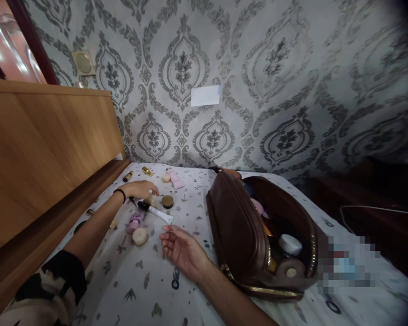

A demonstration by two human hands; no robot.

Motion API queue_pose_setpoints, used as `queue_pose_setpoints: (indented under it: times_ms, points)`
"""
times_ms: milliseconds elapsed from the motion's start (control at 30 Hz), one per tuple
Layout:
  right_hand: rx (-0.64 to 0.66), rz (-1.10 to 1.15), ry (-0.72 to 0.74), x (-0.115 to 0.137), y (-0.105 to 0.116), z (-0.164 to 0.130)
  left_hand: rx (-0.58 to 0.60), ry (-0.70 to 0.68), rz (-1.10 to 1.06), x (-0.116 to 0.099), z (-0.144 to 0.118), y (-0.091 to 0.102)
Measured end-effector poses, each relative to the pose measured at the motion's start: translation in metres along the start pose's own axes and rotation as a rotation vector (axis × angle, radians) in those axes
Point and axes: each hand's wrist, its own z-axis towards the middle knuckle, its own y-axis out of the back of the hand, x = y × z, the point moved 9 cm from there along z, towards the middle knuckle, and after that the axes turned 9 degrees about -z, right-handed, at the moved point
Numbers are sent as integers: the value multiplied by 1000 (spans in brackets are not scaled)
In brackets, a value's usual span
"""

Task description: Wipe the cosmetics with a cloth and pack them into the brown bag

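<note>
My left hand (pixel 138 189) reaches over the bed from the left, palm down. Its fingers are bent over a pale beige, partly hidden item (pixel 151 199); what they grip is hard to make out. Close by are a white tube with a black cap (pixel 159 214) and a small round jar with a dark golden lid (pixel 167 201). My right hand (pixel 187 253) rests palm up, fingers loosely curled and apart, holding nothing, just below the tube's flat end. Left of it stand a cream-lidded jar (pixel 139 236) and a purple and pink item (pixel 135 222).
An unzipped brown leather bag (pixel 238 226) stands at the right, with a white-lidded container (pixel 290 245) inside. Farther back lie a pink tube (pixel 175 179), a gold lipstick-like tube (pixel 147 171) and a small dark bottle (pixel 128 176). A wooden panel (pixel 51 149) borders the left; patterned wall behind.
</note>
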Motion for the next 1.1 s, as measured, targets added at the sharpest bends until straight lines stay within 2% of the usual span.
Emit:
queue_pose_setpoints:
  times_ms: [133, 200, 267, 367, 467, 767, 867, 933, 1000, 1100]
  points:
    - [2, 13, -1, 0, -1, 0, -124, -20, 30, -35, 32, 11]
    - [6, 18, -3, 0, -2, -1, -165, 1, 57, -48, 51, 8]
    - [12, 20, 1, 1, -2, -1, -152, 30, 83, -53, 68, -4]
    - [17, 23, 11, 1, -2, -1, -99, 71, 114, -51, 86, -22]
    - [17, 21, 8, 1, -2, 0, -81, 101, 133, -42, 92, -30]
    - [7, -3, 9, 2, -2, -2, -72, 184, 128, -20, 65, -30]
    - [-7, -18, 2, 2, -2, -3, -85, 214, 89, -7, 57, -22]
    - [-8, -20, -3, 2, -3, -3, -131, 255, 62, 10, 51, -8]
    - [-8, -12, -6, 3, -4, -3, -206, 341, 52, 36, 41, 10]
    - [-20, 3, -10, 3, -3, -3, -315, 540, 71, 86, 16, 29]
